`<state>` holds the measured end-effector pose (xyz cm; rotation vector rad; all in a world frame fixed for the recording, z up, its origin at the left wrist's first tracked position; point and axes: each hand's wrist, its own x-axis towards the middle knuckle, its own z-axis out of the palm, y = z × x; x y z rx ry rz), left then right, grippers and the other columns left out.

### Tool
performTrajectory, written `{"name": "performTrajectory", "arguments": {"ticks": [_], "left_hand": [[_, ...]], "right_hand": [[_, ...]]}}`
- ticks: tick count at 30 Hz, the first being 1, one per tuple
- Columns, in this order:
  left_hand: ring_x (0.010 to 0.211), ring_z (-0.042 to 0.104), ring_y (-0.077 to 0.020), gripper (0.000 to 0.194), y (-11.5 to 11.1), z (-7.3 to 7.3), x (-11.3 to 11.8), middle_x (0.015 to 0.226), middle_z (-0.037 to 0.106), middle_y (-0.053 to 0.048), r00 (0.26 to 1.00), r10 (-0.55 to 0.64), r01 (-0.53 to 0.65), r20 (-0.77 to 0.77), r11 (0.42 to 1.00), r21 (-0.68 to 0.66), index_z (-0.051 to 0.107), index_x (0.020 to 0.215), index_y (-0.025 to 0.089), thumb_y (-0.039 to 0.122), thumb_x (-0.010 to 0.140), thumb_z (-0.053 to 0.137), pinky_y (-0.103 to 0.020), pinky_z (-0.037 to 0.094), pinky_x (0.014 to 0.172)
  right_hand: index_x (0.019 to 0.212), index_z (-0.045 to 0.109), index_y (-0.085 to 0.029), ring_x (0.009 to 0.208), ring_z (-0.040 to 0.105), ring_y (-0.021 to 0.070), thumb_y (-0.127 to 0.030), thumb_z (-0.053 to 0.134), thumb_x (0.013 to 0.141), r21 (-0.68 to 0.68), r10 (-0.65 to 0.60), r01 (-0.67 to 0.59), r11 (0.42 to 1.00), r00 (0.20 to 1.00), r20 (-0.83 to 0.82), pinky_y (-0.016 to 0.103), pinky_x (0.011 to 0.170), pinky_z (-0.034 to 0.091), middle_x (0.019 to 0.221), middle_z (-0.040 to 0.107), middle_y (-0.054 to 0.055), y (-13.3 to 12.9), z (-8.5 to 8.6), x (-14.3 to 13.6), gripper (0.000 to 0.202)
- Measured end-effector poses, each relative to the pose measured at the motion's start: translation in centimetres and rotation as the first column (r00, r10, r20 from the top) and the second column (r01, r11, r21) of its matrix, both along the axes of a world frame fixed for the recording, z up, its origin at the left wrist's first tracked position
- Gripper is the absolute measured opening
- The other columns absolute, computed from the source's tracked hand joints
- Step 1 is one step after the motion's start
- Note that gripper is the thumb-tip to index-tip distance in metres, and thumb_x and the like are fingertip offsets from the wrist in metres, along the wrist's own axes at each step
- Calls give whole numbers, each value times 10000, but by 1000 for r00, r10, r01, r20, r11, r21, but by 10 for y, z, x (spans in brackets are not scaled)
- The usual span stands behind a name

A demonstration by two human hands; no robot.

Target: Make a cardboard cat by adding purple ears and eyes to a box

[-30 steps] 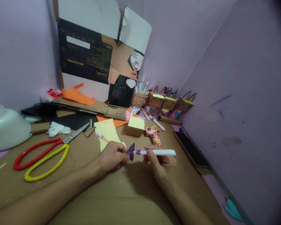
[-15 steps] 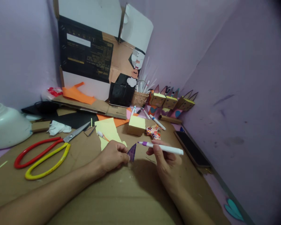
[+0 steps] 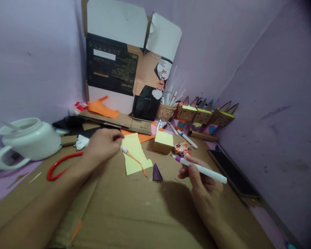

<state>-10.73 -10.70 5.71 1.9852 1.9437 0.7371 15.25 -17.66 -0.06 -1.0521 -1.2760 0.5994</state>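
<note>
My right hand [image 3: 204, 180] grips a white marker [image 3: 204, 169] whose purple tip points left, uncapped. Below and left of that tip, a small purple-coloured triangle [image 3: 157, 173] lies on the cardboard. My left hand [image 3: 106, 145] is over the left side, beside a torn pale yellow paper [image 3: 134, 155]; its fingers are bent, their tips mostly hidden. On the paper rests a white-ended piece with an orange string [image 3: 136, 159]. The left forearm covers most of the scissors, leaving a red handle [image 3: 58, 167] showing. A small cardboard box with a yellow top [image 3: 163, 141] stands behind the triangle.
A white pot [image 3: 31, 138] stands at the left. Behind are an opened carton [image 3: 111, 65], a basket of markers [image 3: 167, 111] and small eared cardboard boxes [image 3: 203, 116]. Patterned scrap [image 3: 182, 148] lies beside the yellow-topped box; a phone [image 3: 232, 173] lies along the right edge.
My left hand has let go of the purple triangle and moved left and away from me, over the scissors. The triangle lies on the cardboard. My right hand keeps the marker; the view has shifted left.
</note>
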Motion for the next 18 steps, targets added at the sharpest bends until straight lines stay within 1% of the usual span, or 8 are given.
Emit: {"name": "performTrajectory", "arguments": {"ticks": [1,2,4,6,9,12,14,18], "left_hand": [[795,629,-226,269,7,3,-13,849,720,-58,996,82,-82,-33,996,-17,713,848,194,273,690,510,-264,424,660],[792,632,-226,277,13,5,-25,852,722,-52,990,127,-130,-58,990,-49,712,858,200,277,678,517,-260,428,654],[778,636,-227,271,20,6,-42,838,724,-54,985,131,-143,-112,984,-110,715,835,198,263,648,530,-252,431,630],[763,634,-234,239,23,6,-49,828,723,-62,980,116,-139,-160,980,-140,717,781,197,253,622,548,-254,424,611],[749,629,-239,203,23,-1,-45,819,718,-65,970,96,-135,-222,977,-164,713,739,213,289,622,565,-261,400,577],[761,624,-248,214,24,-13,-34,809,713,-71,958,62,-120,-278,974,-193,716,740,232,354,631,578,-266,370,548],[777,622,-258,217,26,-19,-29,812,709,-79,950,43,-112,-309,971,-211,715,736,234,367,627,582,-271,362,549],[767,618,-276,209,30,-27,-28,799,699,-80,946,1,-85,-325,966,-245,690,704,242,377,640,544,-288,364,552]], "right_hand": [[1025,639,-217,541,608,109,-304,554,873,-3,5,-5,1000,1000,-4,226,520,526,648,635,-10,0,1,0,195],[1025,638,-218,539,608,108,-305,554,872,-5,6,-6,1000,1000,-4,226,520,526,651,634,-10,-1,1,-1,195],[1021,639,-217,539,606,109,-307,556,870,-6,-1,1,1000,1000,1,227,520,523,652,631,-10,-1,2,-1,195],[1017,641,-212,539,604,114,-311,559,868,-4,-5,5,1000,1000,1,234,518,519,650,627,-8,-1,2,0,197],[1013,639,-207,546,603,118,-321,562,866,-4,-12,12,1000,1000,-15,241,525,514,658,630,-3,1,0,2,202],[1025,634,-209,569,607,115,-321,568,864,-6,-13,13,1000,999,-39,237,544,513,683,642,1,2,-2,3,207],[1024,633,-213,565,605,111,-314,571,863,5,3,-3,1000,998,-60,230,536,511,683,643,-2,2,-3,2,200],[1015,631,-218,541,597,96,-298,562,872,31,34,-31,999,996,-81,215,517,504,673,637,-15,2,-1,1,178]]}}
